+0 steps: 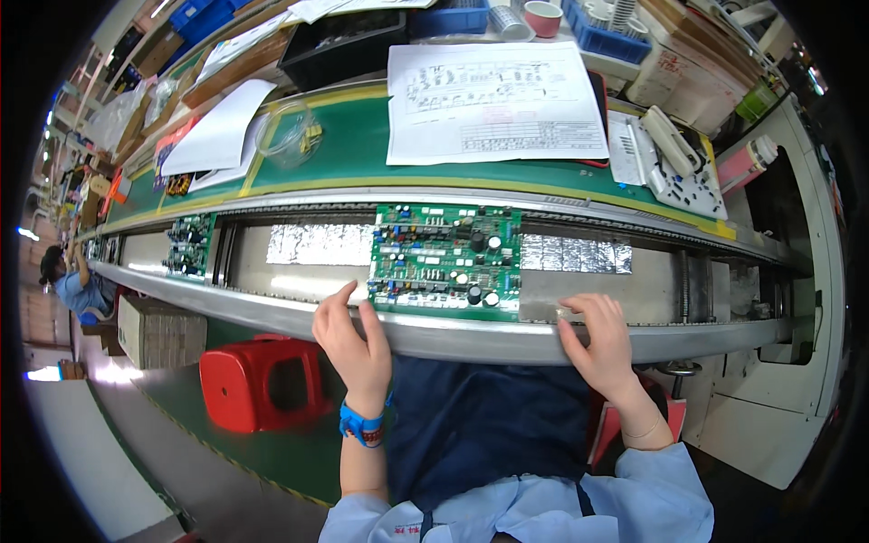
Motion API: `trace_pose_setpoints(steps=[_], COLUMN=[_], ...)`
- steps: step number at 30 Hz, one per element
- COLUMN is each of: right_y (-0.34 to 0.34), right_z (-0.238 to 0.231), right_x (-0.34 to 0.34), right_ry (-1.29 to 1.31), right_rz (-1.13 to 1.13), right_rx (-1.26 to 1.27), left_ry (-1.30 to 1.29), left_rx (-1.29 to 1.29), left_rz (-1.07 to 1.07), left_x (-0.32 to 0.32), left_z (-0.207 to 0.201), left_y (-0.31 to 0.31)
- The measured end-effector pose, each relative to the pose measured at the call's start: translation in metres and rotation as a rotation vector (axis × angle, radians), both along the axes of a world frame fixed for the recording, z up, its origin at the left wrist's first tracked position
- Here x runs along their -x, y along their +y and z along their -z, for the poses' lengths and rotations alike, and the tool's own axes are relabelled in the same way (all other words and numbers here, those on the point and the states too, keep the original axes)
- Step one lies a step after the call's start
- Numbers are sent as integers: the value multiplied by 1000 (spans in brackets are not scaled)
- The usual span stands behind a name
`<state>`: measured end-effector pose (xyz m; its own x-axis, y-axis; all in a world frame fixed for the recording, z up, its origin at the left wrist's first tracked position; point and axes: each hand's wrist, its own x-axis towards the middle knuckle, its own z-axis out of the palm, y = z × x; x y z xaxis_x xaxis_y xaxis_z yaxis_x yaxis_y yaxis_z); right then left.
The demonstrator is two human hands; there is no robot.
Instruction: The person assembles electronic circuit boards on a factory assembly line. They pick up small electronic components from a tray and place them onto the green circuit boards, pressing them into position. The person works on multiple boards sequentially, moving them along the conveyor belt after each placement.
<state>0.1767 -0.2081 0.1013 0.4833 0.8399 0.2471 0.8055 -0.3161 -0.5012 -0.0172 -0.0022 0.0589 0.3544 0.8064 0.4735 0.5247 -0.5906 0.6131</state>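
Observation:
A green circuit board [445,262] lies across the two rails of a metal conveyor track [453,339] in front of me. It carries black and white round capacitors and many small parts. My left hand [356,348] is at the board's near left corner, over the near rail, with thumb and fingers apart and nothing seen in it. Farther right, my right hand [597,342] rests over the near rail, clear of the board. Its thumb and forefinger are parted; whether something tiny lies at the fingertips is hard to see.
Another populated board [187,244] sits on the track to the left. Beyond the track are a printed drawing sheet [498,104], a clear round tub [288,133], a black bin [342,50] and a white handheld device [672,140]. A red stool [258,385] stands below left; a person [80,285] sits farther left.

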Motion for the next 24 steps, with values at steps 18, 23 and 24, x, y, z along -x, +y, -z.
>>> trace_pose_setpoints(steps=[18,23,24], right_y=[2,2,3], right_z=[-1,-2,-2], right_x=[2,3,3], right_ry=[-42,-39,-36], right_rz=[17,21,21], right_rx=[-50,-55,-57], left_ry=[241,259,269], left_rx=[-253,-254,-257], left_rz=[542,567,574], left_x=[-44,-47,-47], left_z=[-27,-30,-31], left_y=[-35,-36,-36])
